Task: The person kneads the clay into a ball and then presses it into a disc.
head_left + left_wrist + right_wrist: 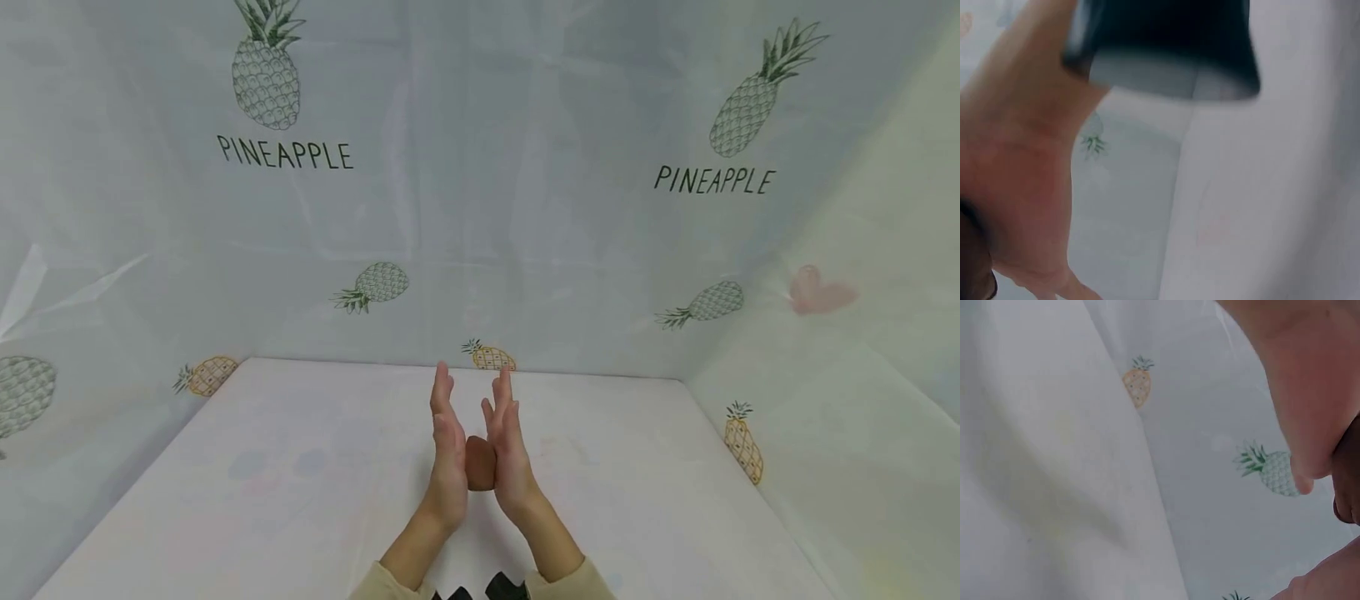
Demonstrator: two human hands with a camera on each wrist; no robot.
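Observation:
A smooth brown lump (480, 463), rounded on top and flatter below, is held between the two palms above the white table. My left hand (447, 450) presses on it from the left and my right hand (511, 454) from the right, both with straight fingers pointing forward and up. In the left wrist view, the lump (974, 259) shows at the lower left edge beside the palm. The right wrist view catches part of the lump (1349, 478) at the right edge, between the two hands. The lump's sides are hidden behind the palms.
The table (315, 467) has a white cover with faint prints. Hanging sheets printed with pineapples (480, 208) enclose it at the back and both sides. Dark wrist-worn devices (506, 586) sit close together at the lower edge, near the beige sleeves (572, 583).

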